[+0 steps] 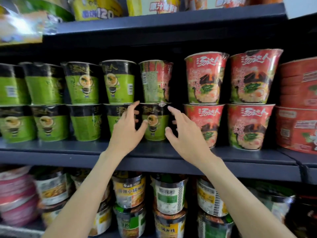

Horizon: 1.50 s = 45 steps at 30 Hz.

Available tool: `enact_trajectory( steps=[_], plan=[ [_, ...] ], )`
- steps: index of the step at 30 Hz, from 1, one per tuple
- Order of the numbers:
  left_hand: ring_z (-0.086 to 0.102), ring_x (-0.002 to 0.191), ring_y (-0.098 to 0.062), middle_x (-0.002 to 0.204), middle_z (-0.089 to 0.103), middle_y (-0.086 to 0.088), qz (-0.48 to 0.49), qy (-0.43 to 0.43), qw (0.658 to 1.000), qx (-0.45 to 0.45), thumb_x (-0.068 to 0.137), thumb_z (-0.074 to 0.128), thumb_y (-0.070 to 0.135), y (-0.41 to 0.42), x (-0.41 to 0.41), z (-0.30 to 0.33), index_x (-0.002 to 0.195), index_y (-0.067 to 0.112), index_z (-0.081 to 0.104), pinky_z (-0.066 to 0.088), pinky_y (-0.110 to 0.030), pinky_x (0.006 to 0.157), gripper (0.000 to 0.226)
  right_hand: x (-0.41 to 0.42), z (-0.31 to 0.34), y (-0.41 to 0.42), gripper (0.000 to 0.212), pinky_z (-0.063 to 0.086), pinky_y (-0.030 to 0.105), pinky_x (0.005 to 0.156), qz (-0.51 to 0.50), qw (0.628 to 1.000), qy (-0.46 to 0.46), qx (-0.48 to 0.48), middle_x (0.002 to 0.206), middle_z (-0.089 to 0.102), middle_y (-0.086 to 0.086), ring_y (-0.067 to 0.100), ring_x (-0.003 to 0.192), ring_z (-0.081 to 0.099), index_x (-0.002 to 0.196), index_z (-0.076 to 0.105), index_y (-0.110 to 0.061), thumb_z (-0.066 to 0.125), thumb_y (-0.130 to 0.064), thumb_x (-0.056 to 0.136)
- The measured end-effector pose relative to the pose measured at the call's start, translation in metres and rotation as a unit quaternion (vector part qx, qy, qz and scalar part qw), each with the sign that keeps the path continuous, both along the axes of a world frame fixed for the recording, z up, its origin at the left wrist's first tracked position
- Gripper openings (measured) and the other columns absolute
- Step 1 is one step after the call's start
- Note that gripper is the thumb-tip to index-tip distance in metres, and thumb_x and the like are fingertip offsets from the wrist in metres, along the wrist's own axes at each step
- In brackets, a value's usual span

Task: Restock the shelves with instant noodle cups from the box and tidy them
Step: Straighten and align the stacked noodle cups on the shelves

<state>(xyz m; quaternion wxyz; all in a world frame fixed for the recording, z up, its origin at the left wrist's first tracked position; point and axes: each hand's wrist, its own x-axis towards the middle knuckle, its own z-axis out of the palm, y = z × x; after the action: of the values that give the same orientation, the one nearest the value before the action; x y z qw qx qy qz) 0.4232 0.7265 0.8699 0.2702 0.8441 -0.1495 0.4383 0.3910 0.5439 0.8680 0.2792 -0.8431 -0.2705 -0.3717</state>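
Observation:
A green and black noodle cup (156,122) stands in the lower row on the middle shelf (154,152). My left hand (127,127) is at its left side and my right hand (181,131) at its right side, fingers spread and thumbs near the cup's front. Whether the fingers touch it I cannot tell. On top of it stands a red cup (156,81) turned with its back label outward. Green cups (82,83) fill two stacked rows to the left. Red cups (205,78) fill two stacked rows to the right.
Wide red bowls (298,107) stand at the shelf's far right. The shelf below holds stacked round tubs (169,194) and pink bowls (15,191). The top shelf carries yellow and green packs (96,9). No box is in view.

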Motion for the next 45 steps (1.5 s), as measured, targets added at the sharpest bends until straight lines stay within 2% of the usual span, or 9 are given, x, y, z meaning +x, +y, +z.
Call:
enact_trajectory(
  steps=[4, 8, 13, 18, 23, 31, 35, 39, 45],
  plan=[
    [0.061, 0.105, -0.026, 0.13, 0.057, -0.013, -0.022, 0.149, 0.989, 0.01, 0.091, 0.054, 0.044, 0.0, 0.012, 0.007, 0.151, 0.027, -0.007, 0.044, -0.027, 0.071, 0.087, 0.025, 0.007, 0.019, 0.075, 0.048, 0.038, 0.074, -0.079, 0.995, 0.049, -0.029, 0.135, 0.045, 0.018, 0.032, 0.092, 0.06, 0.152, 0.0, -0.018, 0.049, -0.03, 0.096],
    [0.061, 0.076, -0.017, 0.123, 0.059, -0.015, -0.066, 0.174, 0.982, -0.025, 0.092, 0.056, 0.035, 0.002, 0.03, 0.016, 0.148, 0.029, -0.017, 0.05, -0.031, 0.072, 0.092, 0.041, 0.017, 0.035, 0.088, 0.035, 0.024, 0.049, -0.062, 0.985, 0.153, 0.043, 0.078, 0.056, 0.002, 0.011, 0.057, 0.051, 0.151, -0.01, -0.016, 0.053, -0.036, 0.094],
    [0.067, 0.081, -0.025, 0.069, 0.043, 0.016, -0.105, 0.114, 0.988, 0.01, 0.091, 0.058, 0.028, 0.009, 0.026, 0.013, 0.151, 0.031, 0.001, 0.053, -0.038, 0.079, 0.082, 0.032, 0.011, 0.039, 0.088, 0.027, 0.017, 0.043, -0.091, 0.984, 0.122, 0.093, 0.062, 0.051, -0.006, 0.005, 0.05, 0.046, 0.152, -0.005, -0.02, 0.056, -0.041, 0.092],
    [0.068, 0.085, -0.01, 0.12, 0.065, -0.006, -0.168, 0.038, 0.985, -0.01, 0.087, 0.065, 0.028, 0.014, 0.018, 0.005, 0.147, 0.039, 0.019, 0.048, -0.02, 0.084, 0.076, 0.013, 0.0, 0.033, 0.082, 0.023, 0.018, 0.045, -0.128, 0.982, 0.077, 0.114, 0.063, 0.042, -0.012, 0.003, 0.051, 0.041, 0.152, 0.0, -0.021, 0.056, -0.034, 0.093],
    [0.066, 0.083, -0.005, 0.117, 0.066, -0.002, -0.158, 0.01, 0.987, 0.022, 0.089, 0.062, 0.03, 0.014, 0.011, 0.004, 0.146, 0.04, 0.021, 0.042, -0.014, 0.075, 0.071, 0.006, 0.001, 0.029, 0.08, 0.028, 0.018, 0.044, -0.133, 0.982, 0.078, 0.108, 0.059, 0.046, -0.01, 0.005, 0.046, 0.043, 0.152, 0.001, -0.024, 0.055, -0.031, 0.094],
    [0.054, 0.11, -0.007, 0.125, 0.056, 0.001, -0.234, -0.027, 0.963, -0.133, 0.095, 0.05, 0.016, 0.004, 0.004, 0.038, 0.139, 0.02, 0.041, 0.045, -0.013, 0.09, 0.045, -0.013, 0.028, 0.022, 0.05, 0.052, 0.032, 0.078, -0.163, 0.971, -0.145, 0.1, 0.122, 0.059, 0.001, 0.012, 0.09, 0.059, 0.142, 0.038, -0.013, 0.05, -0.017, 0.094],
    [0.046, 0.12, -0.009, 0.137, 0.048, -0.003, -0.293, 0.066, 0.926, -0.23, 0.096, 0.047, 0.016, -0.008, 0.012, 0.068, 0.14, 0.019, 0.038, 0.036, -0.016, 0.094, 0.045, -0.003, 0.047, 0.028, 0.053, 0.034, 0.018, 0.089, -0.17, 0.979, -0.088, 0.065, 0.139, 0.045, 0.007, 0.018, 0.118, 0.049, 0.146, 0.028, -0.008, 0.046, -0.02, 0.097],
    [0.049, 0.112, -0.005, 0.134, 0.047, 0.005, -0.238, -0.012, 0.957, -0.166, 0.096, 0.048, 0.027, -0.013, 0.0, 0.056, 0.139, 0.026, 0.039, 0.04, -0.02, 0.094, 0.044, 0.008, 0.047, 0.038, 0.054, 0.044, 0.038, 0.087, -0.183, 0.982, -0.045, 0.029, 0.133, 0.047, 0.02, 0.032, 0.111, 0.053, 0.143, 0.026, -0.002, 0.043, -0.019, 0.094],
    [0.051, 0.117, -0.005, 0.125, 0.053, 0.012, -0.284, 0.1, 0.936, -0.179, 0.098, 0.041, 0.039, -0.013, 0.012, 0.065, 0.145, 0.027, 0.029, 0.034, -0.02, 0.094, 0.05, -0.009, 0.036, 0.053, 0.061, 0.03, 0.037, 0.111, -0.186, 0.977, -0.094, -0.038, 0.147, 0.036, 0.013, 0.026, 0.135, 0.035, 0.148, 0.02, -0.004, 0.042, -0.028, 0.096]
  ],
)
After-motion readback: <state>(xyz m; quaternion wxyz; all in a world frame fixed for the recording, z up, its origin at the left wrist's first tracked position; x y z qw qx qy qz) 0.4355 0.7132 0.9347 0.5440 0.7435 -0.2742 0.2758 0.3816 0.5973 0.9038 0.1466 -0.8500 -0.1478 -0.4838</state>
